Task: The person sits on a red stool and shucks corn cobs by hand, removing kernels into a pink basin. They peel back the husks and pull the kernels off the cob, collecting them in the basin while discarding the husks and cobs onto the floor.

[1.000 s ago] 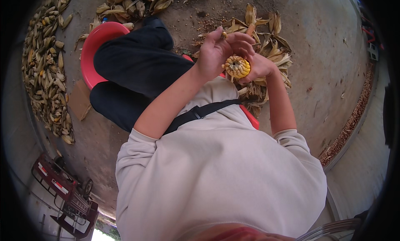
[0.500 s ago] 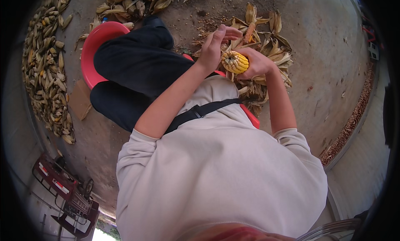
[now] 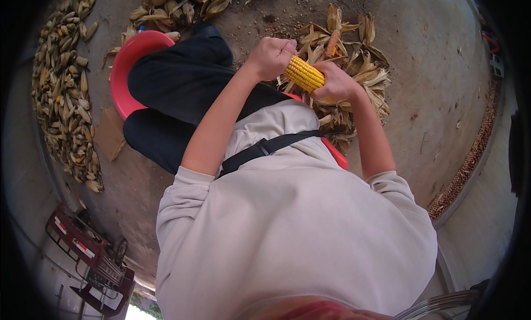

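A husked ear of yellow corn (image 3: pixel 303 74) lies crosswise between my hands, its rows of kernels showing. My left hand (image 3: pixel 270 59) is closed round its left end and hides that tip. Round the other end, my right hand (image 3: pixel 338 82) is wrapped with the thumb along the kernels. Beneath and beyond my right hand, a heap of dry corn husks (image 3: pixel 368 74) spreads on the floor. An orange-red cob (image 3: pixel 332 43) sticks up among these husks.
A pink basin (image 3: pixel 123 79) stands left of my legs, with a flat piece of cardboard (image 3: pixel 110 134) near it. Unhusked corn ears (image 3: pixel 66 110) are piled far left. More husks (image 3: pixel 182 7) lie ahead. A dark red wheeled machine (image 3: pixel 91 253) is at lower left.
My left hand has gone from open, fingers stretched, to closed on the ear's left end. The ear has turned from pointing its tip up at me to lying sideways. My right hand still grips it.
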